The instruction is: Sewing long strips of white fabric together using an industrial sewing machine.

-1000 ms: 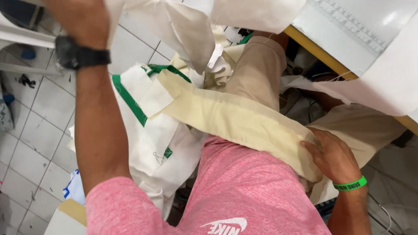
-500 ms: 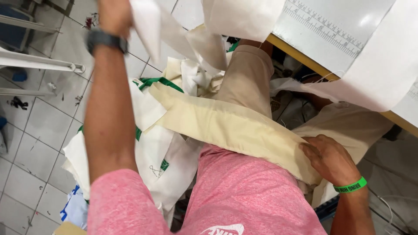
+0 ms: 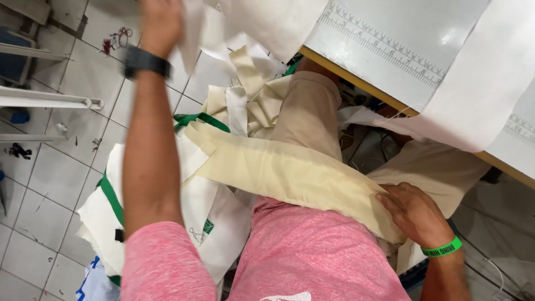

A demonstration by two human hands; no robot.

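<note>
The left arm reaches straight out and up, away from the body, elbow nearly locked and forearm bare. The left hand (image 3: pixel 161 22) sits at the far end of it, back of the hand toward the camera, fingers curled shut in a grip. The right arm stays low and bent close to the torso. The right hand (image 3: pixel 415 214) lies palm down, fingers (image 3: pixel 390 203) stretched flat and pointing inward toward the lap, wrist slightly cocked.
</note>
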